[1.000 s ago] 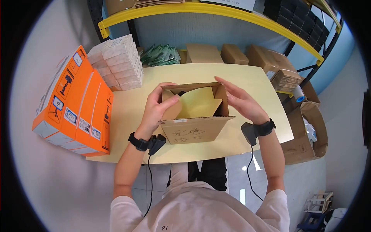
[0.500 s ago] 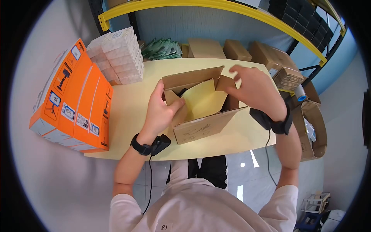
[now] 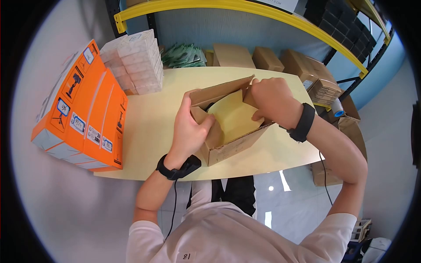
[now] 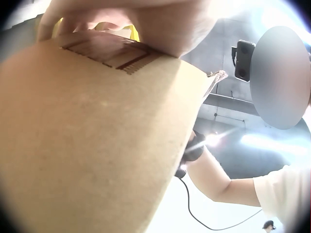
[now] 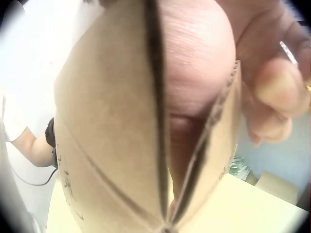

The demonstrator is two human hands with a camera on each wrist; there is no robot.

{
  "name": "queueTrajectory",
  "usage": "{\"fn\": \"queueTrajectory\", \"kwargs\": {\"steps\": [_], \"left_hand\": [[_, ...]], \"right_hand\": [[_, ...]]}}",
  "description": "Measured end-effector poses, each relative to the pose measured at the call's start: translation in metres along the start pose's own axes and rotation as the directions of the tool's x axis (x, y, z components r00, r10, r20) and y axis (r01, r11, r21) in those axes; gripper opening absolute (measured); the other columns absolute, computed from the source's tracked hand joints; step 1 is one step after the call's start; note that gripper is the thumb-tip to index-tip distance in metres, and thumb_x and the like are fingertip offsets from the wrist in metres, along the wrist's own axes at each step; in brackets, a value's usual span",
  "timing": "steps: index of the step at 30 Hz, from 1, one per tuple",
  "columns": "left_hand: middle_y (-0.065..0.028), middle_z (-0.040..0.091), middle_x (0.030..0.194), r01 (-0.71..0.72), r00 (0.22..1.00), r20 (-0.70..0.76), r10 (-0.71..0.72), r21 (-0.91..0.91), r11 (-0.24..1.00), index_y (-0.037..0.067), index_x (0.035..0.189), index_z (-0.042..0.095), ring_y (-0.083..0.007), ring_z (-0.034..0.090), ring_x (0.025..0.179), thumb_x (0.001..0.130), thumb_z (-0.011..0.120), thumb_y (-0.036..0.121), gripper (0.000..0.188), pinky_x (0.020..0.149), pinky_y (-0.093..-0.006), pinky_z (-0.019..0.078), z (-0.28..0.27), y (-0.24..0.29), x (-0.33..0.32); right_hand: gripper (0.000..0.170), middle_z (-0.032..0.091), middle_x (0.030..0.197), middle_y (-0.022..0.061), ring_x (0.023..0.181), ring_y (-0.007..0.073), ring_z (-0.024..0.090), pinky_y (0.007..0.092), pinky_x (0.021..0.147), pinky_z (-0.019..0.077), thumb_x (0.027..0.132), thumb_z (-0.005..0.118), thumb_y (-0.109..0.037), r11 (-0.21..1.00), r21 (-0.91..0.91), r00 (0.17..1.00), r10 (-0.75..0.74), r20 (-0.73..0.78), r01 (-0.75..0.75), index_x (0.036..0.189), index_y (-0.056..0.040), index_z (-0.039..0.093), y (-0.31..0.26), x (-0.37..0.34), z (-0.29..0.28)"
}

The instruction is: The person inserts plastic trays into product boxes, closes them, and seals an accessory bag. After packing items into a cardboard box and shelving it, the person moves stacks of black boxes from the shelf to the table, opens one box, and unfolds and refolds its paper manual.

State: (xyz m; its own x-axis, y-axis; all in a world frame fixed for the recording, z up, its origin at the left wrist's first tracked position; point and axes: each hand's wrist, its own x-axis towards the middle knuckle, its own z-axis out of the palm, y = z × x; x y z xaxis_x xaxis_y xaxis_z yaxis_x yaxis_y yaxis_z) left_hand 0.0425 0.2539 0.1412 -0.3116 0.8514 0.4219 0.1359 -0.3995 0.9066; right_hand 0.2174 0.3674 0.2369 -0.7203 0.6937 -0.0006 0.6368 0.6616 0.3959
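Looking through the head camera, I can read "CM" on the white box (image 3: 280, 4) up on the shelf (image 3: 144, 12). The orange boxes (image 3: 94, 107) have stickers (image 3: 79, 124), too small for me to read. The brown box (image 3: 234, 147) is over the bench (image 3: 149, 144), with a yellow sheet (image 3: 232, 114) inside. The left hand (image 3: 188, 133) grips its left side. The right hand (image 3: 274, 98) pinches its right flap; half a second ago those fingers (image 3: 264, 86) were up in the air. Since one second ago, the box has turned, and its front writing is harder to see.

On the left wrist camera, shiny tape (image 4: 107, 48) with dark lines sits below the left hand.

On the right wrist camera, I see black pen marks (image 5: 68, 187) that I can't read.
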Motion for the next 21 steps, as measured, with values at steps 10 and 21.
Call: {"fn": "queueTrajectory", "kwargs": {"steps": [10,21], "left_hand": [[-0.008,0.065,0.107,0.025,1.0,-0.012,-0.023,0.157,0.987,0.001,0.105,0.062,-0.0158,0.06,0.102,0.076,0.072,-0.002,0.031,0.093,-0.0305,0.045,-0.005,-0.003,0.006],[-0.0153,0.054,0.128,-0.243,0.946,0.265,0.184,0.208,0.948,0.007,0.112,0.069,-0.0283,0.05,0.123,0.072,0.073,0.003,0.041,0.103,-0.0397,0.0395,-0.019,-0.014,-0.005]], "right_hand": [[0.037,0.055,0.059,0.0124,0.059,0.0287,0.057,0.033,0.059,0.0475,0.081,0.07,-0.039,0.72,0.621,0.944,-0.308,-0.116,0.311,0.077,-0.0024,0.065,0.012,-0.022,-0.004],[0.037,0.062,0.119,0.0128,0.11,0.0186,0.058,0.0327,0.099,0.0435,0.099,0.05,-0.025,-0.081,0.946,0.924,-0.204,-0.323,0.313,0.123,0.0029,0.054,0.045,-0.047,0.057]]}}
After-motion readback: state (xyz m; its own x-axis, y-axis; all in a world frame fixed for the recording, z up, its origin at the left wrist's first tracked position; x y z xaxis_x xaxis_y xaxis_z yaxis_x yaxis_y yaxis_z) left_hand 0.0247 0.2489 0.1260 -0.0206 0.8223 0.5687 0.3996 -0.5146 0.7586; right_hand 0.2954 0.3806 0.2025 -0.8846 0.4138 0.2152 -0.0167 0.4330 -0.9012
